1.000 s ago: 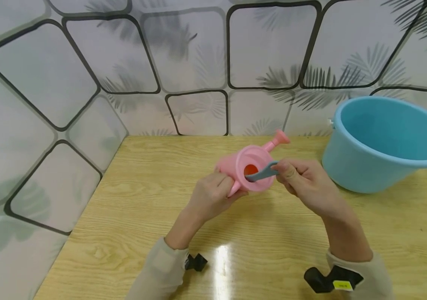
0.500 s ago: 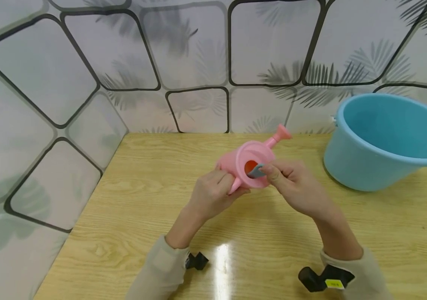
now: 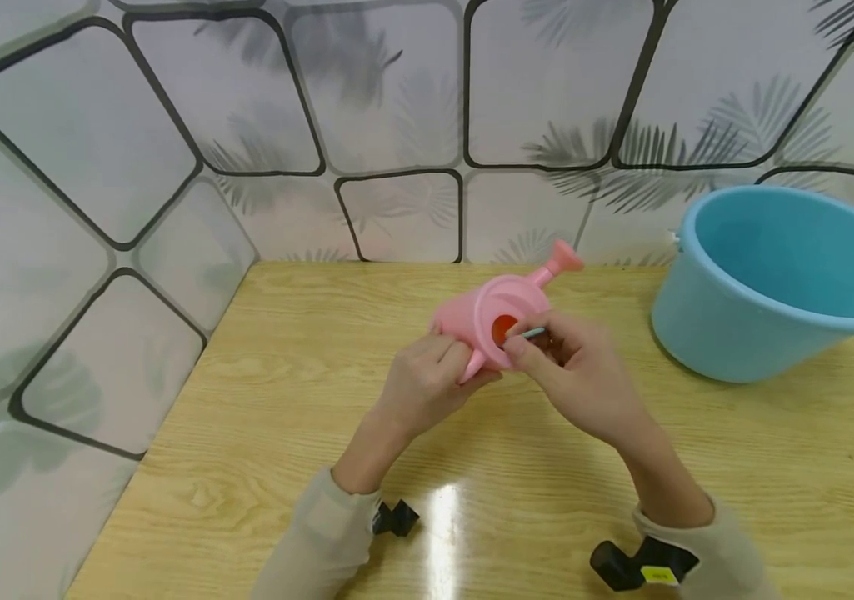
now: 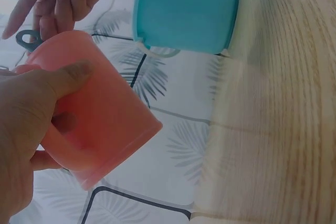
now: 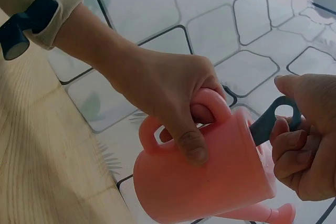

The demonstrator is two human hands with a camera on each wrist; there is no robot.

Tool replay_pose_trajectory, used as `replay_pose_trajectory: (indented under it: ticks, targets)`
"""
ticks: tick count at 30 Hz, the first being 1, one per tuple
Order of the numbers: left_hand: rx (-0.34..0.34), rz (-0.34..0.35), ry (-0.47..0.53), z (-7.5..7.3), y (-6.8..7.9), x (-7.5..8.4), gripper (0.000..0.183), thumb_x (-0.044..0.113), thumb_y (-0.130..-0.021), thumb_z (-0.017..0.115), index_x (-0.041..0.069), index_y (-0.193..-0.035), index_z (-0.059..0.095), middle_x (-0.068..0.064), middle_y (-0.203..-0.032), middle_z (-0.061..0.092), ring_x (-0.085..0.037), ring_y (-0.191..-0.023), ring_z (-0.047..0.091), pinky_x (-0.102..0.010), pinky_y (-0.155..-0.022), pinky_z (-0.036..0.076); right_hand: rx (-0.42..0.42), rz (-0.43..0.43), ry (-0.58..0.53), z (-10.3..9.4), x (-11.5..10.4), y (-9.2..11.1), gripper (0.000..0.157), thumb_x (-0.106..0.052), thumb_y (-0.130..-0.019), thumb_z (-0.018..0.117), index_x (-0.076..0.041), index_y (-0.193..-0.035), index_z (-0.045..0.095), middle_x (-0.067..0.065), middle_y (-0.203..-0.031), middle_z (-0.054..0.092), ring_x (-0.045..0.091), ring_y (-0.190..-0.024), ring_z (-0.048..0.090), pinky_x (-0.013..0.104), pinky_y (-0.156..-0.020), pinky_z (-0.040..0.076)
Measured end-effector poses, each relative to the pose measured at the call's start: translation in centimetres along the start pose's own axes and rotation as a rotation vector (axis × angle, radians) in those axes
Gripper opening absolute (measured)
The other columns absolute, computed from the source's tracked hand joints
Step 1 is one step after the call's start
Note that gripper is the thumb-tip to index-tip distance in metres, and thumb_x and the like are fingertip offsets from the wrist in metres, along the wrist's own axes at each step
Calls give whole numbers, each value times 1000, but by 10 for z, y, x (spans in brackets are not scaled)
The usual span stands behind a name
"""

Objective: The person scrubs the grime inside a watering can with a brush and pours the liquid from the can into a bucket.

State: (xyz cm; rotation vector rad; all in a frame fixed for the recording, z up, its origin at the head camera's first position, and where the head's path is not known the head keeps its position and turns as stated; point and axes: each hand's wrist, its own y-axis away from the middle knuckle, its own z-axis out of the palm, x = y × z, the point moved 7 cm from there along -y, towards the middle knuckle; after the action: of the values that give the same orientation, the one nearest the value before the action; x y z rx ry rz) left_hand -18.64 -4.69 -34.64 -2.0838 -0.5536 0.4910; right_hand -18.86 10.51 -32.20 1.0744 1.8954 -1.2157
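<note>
A pink watering can [image 3: 460, 315] is held off the table, tilted so its round opening faces up toward me. My left hand [image 3: 422, 385] grips it by the handle [image 5: 216, 104], with the thumb lying along its side in both wrist views. My right hand [image 3: 584, 371] is at the opening and holds the loop end of a blue-grey tool [image 5: 266, 125]. The tool's other end goes into the can and is hidden, so its kind cannot be told. An orange-red patch [image 3: 502, 327] shows inside the opening. The spout [image 3: 563, 257] points away to the right.
A large light-blue bucket [image 3: 726, 333] stands on the wooden table [image 3: 262, 400] at the right. Behind the table is a wall covering [image 3: 397, 217] with stone outlines and leaf prints. Black wrist cameras [image 3: 640, 567] sit on both sleeves.
My right hand has moved left, toward the can, and the blue-grey tool has gone deeper into the opening. The left hand still holds the can in nearly the same place.
</note>
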Motion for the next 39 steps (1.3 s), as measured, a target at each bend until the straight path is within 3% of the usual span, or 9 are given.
replay_pose_trajectory:
  ticks: [4,7,12,20,25,30,33,39]
  targets:
    - [1,3,-10,0,-1,0,48,29,-70,92,10,-68,47,2,-59,42,-7,-51,36,-18,-46,34,42,-137,135,4,-4,1,10,0,-91,68,-5,-99,65,-2,-73,56,10,-55,46,22,-50,42]
    - [7,10,-14,1,-1,0,49,31,-68,92,11,-68,47,3,-59,41,-7,-52,36,-18,-46,33,20,-169,250,7,-4,2,7,-7,-96,64,-5,-99,58,-3,-71,50,8,-58,45,22,-53,41]
    - [5,18,-4,4,-1,2,51,32,-67,92,12,-68,46,3,-60,39,-7,-52,35,-16,-47,31,-25,-112,320,7,-2,4,20,-25,-104,50,-7,-98,47,-5,-67,42,8,-56,38,24,-51,36]
    - [-34,27,19,12,3,3,48,31,-70,91,11,-69,47,3,-62,42,-8,-54,37,-17,-50,33,34,-38,334,-7,-14,7,35,-38,-107,40,-5,-96,45,-4,-65,38,9,-54,36,27,-50,32]
    - [-38,37,13,13,3,5,49,31,-70,91,12,-67,46,3,-61,41,-8,-53,37,-16,-50,33,47,-18,397,-9,-16,6,35,-39,-106,43,-6,-96,48,-3,-64,40,11,-54,36,28,-49,31]
    - [-35,41,17,12,2,9,51,32,-70,91,12,-66,44,4,-60,40,-6,-52,36,-16,-47,32,-43,27,505,3,-7,2,31,-36,-106,46,-7,-93,45,1,-65,41,14,-55,38,28,-50,33]
    - [-37,44,19,11,2,11,51,33,-70,91,13,-66,44,4,-60,40,-6,-52,35,-15,-47,32,-79,68,503,8,-3,1,28,-32,-106,46,-8,-92,44,2,-65,42,16,-55,40,30,-51,35]
    - [-43,42,9,13,3,11,50,32,-72,90,12,-66,45,4,-60,41,-6,-52,36,-16,-48,32,-34,96,492,0,-11,6,25,-29,-105,47,-6,-96,45,2,-66,44,15,-56,40,29,-51,34]
